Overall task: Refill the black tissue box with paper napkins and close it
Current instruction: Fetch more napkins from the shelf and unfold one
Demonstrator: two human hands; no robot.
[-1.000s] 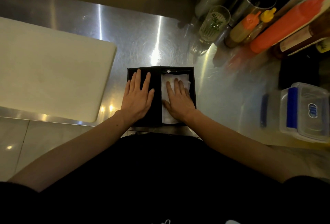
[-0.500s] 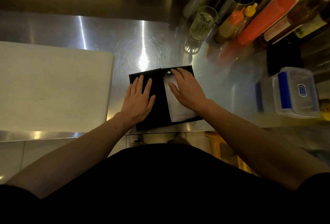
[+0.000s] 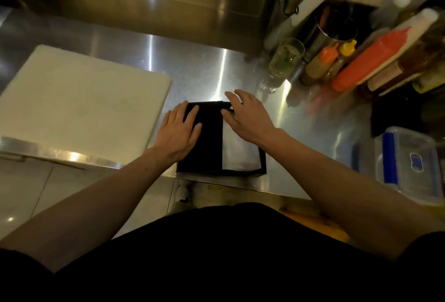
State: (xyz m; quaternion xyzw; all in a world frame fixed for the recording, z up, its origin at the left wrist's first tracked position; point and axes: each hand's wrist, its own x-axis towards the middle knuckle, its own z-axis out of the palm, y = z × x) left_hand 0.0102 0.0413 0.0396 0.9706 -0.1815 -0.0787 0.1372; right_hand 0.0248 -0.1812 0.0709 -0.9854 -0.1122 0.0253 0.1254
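Black tissue box [image 3: 204, 143] half-covered, napkins [image 3: 238, 155] showing, seemingly unclosed.

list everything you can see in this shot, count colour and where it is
black tissue box: 1, black, near counter edge, centre, open
white paper napkins: a stack, white, in the box's right half
steel counter: 1, silver, across the view
white cutting board: 1, off-white, left on the counter
clear drinking glass: 1, clear, behind the box to the right
squeeze bottles: 3, one orange-capped, one yellow-capped, one large orange, far right
dark glass bottle: 1, brown, far right
clear plastic container with blue clips: 1, right edge
metal utensil holder: 1, silver, behind the bottles
left hand: flat on the box's black left half
right hand: at the box's far right corner, fingers spread
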